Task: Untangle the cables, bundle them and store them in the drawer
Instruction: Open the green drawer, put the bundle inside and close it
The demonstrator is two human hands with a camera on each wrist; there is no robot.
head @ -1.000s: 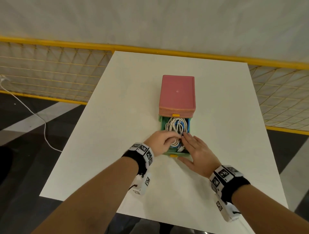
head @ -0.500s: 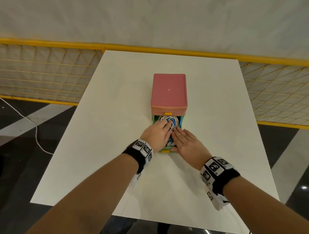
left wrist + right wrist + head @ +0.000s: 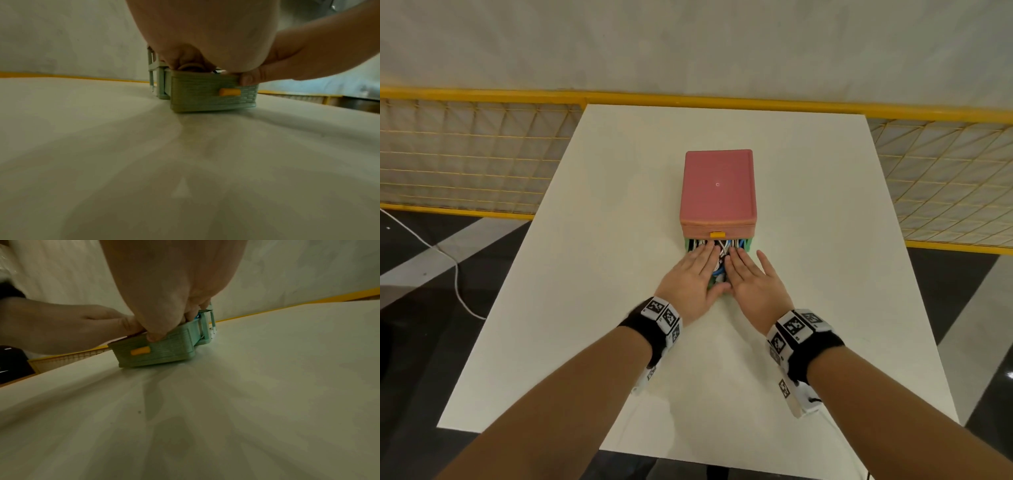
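A small drawer unit with a pink top (image 3: pixel 717 186) stands mid-table. Its green bottom drawer (image 3: pixel 205 97) (image 3: pixel 164 352), with a yellow handle (image 3: pixel 230 92), is pulled partly out toward me. White and blue cables (image 3: pixel 720 250) lie in it, mostly hidden under my hands. My left hand (image 3: pixel 693 274) lies flat over the drawer's left half, fingers straight on the cables. My right hand (image 3: pixel 751 277) lies flat over the right half, its thumb (image 3: pixel 153 337) hooked over the drawer's front edge.
The white table (image 3: pixel 602 240) stretches around the unit. A yellow mesh fence (image 3: pixel 465 154) runs behind and beside it. A white cord (image 3: pixel 455 274) trails on the dark floor at the left.
The drawer has slid further into the unit, so less of the cables shows. Both hands have flattened over it, fingers pointing at the unit.
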